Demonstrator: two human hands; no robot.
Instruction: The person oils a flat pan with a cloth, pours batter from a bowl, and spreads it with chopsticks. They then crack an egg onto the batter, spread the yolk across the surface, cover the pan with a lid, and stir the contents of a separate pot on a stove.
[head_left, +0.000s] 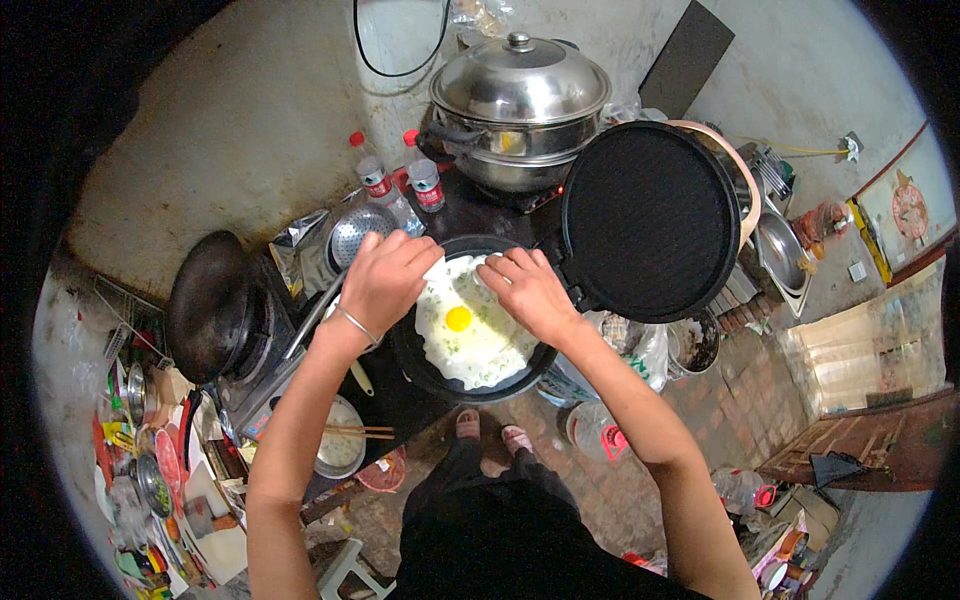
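A round white flatbread (480, 360) with green flecks and a raw egg on it lies in the black round electric griddle (442, 391). The yellow yolk (458, 319) sits whole near its middle. My left hand (394, 281) pinches the flatbread's far left edge, with a white flap showing at the fingertips. At the far right edge, my right hand (525, 289) has its fingers curled over the rim of the bread, which they partly hide. The griddle's black lid (651, 221) stands open on the right, its pale pink handle (739, 180) facing outward.
A lidded steel steamer (517, 135) and two plastic bottles (424, 176) stand behind. Left are a skimmer (361, 231), a dark wok (210, 307) and a bowl of pale batter (341, 442) with wooden chopsticks (367, 432). A large plastic jug (592, 429) stands on the floor.
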